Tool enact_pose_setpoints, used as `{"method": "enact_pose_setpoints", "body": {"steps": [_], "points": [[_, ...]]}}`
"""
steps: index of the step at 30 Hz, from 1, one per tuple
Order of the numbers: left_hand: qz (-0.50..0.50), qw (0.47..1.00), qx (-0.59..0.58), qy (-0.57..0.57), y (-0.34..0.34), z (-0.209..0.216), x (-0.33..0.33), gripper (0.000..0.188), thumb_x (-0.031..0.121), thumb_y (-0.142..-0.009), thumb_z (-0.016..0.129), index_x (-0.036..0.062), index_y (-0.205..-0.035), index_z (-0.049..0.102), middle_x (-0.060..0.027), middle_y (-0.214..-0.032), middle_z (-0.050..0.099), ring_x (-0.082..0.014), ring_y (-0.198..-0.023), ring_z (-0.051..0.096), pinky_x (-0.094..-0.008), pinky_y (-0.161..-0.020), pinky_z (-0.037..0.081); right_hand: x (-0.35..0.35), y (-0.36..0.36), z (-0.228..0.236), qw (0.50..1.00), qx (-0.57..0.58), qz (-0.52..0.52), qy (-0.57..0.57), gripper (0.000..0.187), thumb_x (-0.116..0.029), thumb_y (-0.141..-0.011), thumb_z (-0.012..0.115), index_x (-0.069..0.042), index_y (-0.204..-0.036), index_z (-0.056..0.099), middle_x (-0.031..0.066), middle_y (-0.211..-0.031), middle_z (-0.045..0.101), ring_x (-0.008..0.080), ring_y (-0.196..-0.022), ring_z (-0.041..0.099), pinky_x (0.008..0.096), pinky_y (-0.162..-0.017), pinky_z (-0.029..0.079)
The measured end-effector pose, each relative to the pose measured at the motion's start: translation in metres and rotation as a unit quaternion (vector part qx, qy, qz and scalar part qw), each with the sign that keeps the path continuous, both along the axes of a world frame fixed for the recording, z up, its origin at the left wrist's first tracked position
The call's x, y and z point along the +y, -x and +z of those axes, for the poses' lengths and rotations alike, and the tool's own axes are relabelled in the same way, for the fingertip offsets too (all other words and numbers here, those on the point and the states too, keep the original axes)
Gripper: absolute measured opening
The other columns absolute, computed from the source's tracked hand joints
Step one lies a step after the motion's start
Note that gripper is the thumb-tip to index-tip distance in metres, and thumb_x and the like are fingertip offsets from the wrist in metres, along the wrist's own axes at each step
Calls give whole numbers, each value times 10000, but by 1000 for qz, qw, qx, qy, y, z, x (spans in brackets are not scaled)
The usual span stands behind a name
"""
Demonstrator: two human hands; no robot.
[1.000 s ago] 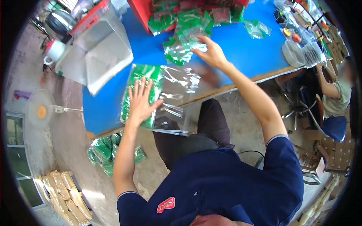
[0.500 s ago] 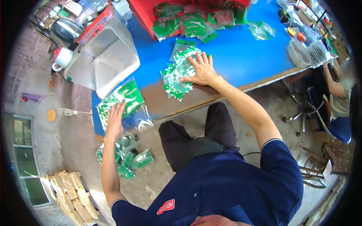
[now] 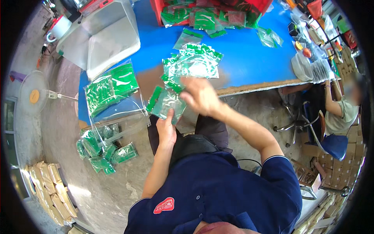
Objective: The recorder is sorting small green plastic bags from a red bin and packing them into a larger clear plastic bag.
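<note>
A small clear packet with a green top strip point(image 3: 156, 99) is pinched in my left hand point(image 3: 166, 130), just off the table's front edge. Beside it, my right hand point(image 3: 200, 95) is smeared by motion, its fingers near another green-edged packet at the front of the pile; whether it grips anything does not show. The loose pile of clear and green packets point(image 3: 193, 64) spreads over the blue table point(image 3: 241, 62). To the left lies a larger clear bag point(image 3: 113, 89) filled with stacked green packets, its empty end hanging over the table edge.
Behind the pile stands a red bin point(image 3: 157, 9) with several green packets at its mouth. A translucent tub point(image 3: 113, 54) lies at the table's left. More green bundles point(image 3: 105, 150) sit below the edge on the left. A seated person point(image 3: 341, 111) works at the right.
My left hand has left the large bag and moved right, and it now holds a packet. The right hand has come nearer from the pile. The whole view has shifted somewhat.
</note>
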State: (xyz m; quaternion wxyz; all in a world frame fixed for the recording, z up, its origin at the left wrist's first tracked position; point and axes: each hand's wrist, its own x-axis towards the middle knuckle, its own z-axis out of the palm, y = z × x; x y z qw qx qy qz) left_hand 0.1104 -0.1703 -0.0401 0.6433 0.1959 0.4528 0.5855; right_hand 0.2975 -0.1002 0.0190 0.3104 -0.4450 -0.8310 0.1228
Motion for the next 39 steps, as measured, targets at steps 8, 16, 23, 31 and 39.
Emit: {"method": "enact_pose_setpoints", "body": {"steps": [8,16,23,31,39], "points": [[-55,996,-43,54,15,12,1,364,144,-944,686,28,-1272,575,-75,-1196,662,-181,-1025,671,-364,-829,604,-4,-13,-12,977,-40,208,-12,496,-346,-953,604,-19,-1322,551,231,-1326,568,391,-1275,511,525,-1089,360],[-88,993,-40,69,22,6,-5,426,131,-909,722,40,-1292,560,-75,-1209,651,-207,-1070,655,-396,-888,577,3,-41,-24,994,-106,14,-5,551,-388,-928,644,-38,-1340,538,253,-1443,461,457,-1374,382,596,-1139,263],[-102,991,-40,74,5,3,-8,445,211,-943,691,95,-1342,532,-61,-1291,619,-227,-1194,600,-433,-1011,505,49,-12,-8,993,-69,10,-91,477,-311,-967,561,-3,-1330,534,223,-1410,503,427,-1357,406,559,-1150,277],[-44,976,-186,104,1,-11,-22,400,207,-953,681,134,-1323,548,-25,-1258,639,-197,-1185,598,-400,-1057,455,-14,-2,-10,986,-68,147,47,349,-167,-904,637,-29,-1224,613,165,-1172,580,364,-1097,534,497,-988,419],[-37,999,-12,0,32,-7,-24,502,212,-966,661,70,-1409,474,-88,-1351,579,-248,-1226,580,-449,-1041,477,2,-11,-18,988,-139,7,-63,522,-395,-954,591,-63,-1354,548,186,-1450,452,441,-1410,305,606,-1139,262]]}}
